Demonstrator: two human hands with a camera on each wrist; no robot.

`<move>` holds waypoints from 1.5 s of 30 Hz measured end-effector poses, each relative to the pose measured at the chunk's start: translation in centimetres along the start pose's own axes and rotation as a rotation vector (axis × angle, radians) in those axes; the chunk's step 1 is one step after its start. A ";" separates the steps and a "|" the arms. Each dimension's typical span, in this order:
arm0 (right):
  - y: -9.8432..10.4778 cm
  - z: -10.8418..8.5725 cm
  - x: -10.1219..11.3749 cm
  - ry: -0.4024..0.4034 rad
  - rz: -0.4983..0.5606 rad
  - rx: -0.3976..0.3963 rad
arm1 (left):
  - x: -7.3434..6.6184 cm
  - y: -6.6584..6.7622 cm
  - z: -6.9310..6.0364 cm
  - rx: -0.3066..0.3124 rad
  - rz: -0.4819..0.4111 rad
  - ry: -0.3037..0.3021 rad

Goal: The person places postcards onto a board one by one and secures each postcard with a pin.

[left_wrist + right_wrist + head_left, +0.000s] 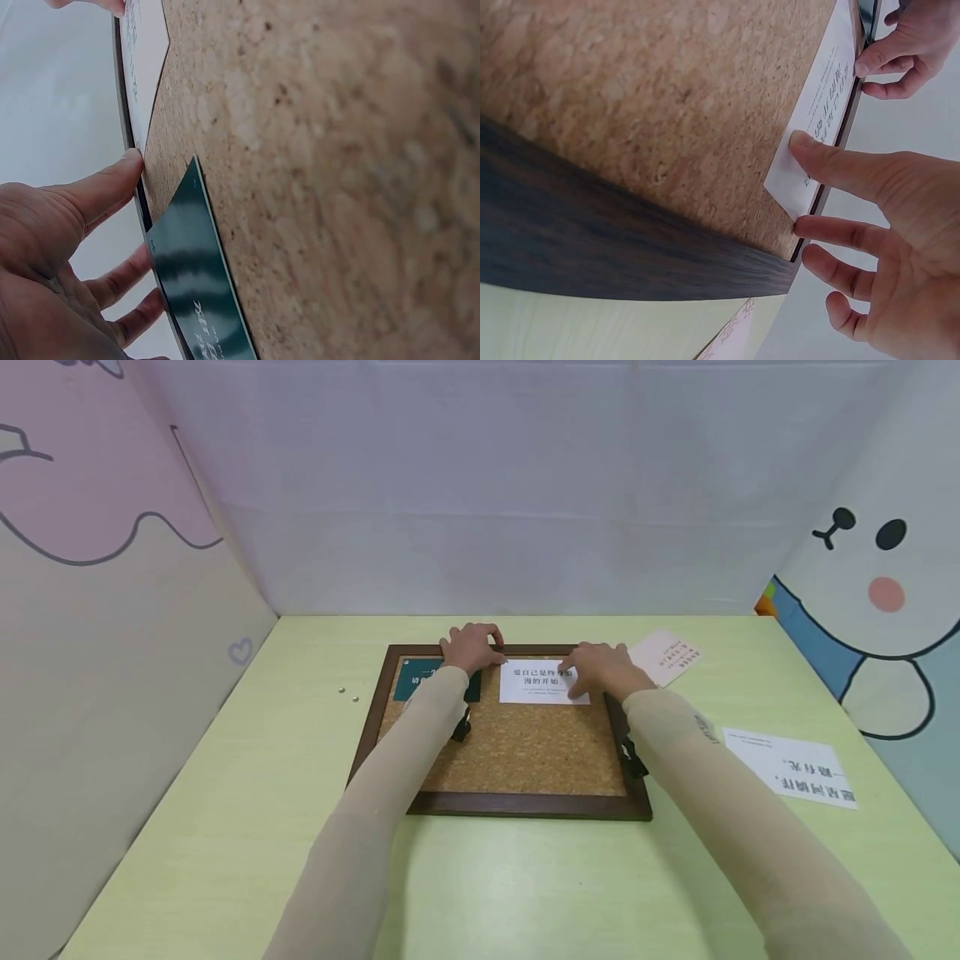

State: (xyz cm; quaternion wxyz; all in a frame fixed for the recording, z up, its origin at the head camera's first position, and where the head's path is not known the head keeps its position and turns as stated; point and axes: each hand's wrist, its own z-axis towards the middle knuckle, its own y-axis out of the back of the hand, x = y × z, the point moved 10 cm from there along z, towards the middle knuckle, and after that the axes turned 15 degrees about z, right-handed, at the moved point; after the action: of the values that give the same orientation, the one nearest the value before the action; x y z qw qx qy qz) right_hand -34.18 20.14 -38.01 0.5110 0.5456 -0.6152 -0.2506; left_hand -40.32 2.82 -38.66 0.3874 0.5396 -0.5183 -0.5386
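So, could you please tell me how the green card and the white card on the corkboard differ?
The green card has pale lettering, the white card dark lettering. On the corkboard, the green card lies towards the left, whereas the white card lies further right, touched by the right hand. Both bear printed text.

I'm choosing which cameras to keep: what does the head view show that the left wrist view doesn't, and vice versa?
Head only: two shiny studs, a pink card with red lettering, a loose white card. Left wrist only: the palm side of the left hand. Both: the framed corkboard, green card, white card between the hands, part of the right hand.
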 end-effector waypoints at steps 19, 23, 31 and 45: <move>0.0 -0.4 -0.7 0.052 -0.017 -0.041 | 0.2 -0.2 0.3 -0.015 -0.021 -0.013; -0.1 -0.4 -1.1 0.058 -0.035 -0.045 | 0.3 -0.6 0.7 -0.005 -0.019 -0.015; 0.2 -0.8 -1.4 0.076 -0.020 -0.071 | 0.4 -0.7 0.9 -0.003 -0.015 -0.003; 2.9 -2.8 -6.2 0.053 0.112 -0.181 | 0.1 0.0 -0.1 -0.012 -0.027 -0.018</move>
State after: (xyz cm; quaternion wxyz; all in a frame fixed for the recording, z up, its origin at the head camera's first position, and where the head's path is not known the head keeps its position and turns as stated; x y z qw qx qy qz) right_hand -33.54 27.39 -36.71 0.5876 0.4683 -0.6057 -0.2616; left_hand -40.25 2.74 -38.71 0.3788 0.5392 -0.5112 -0.5518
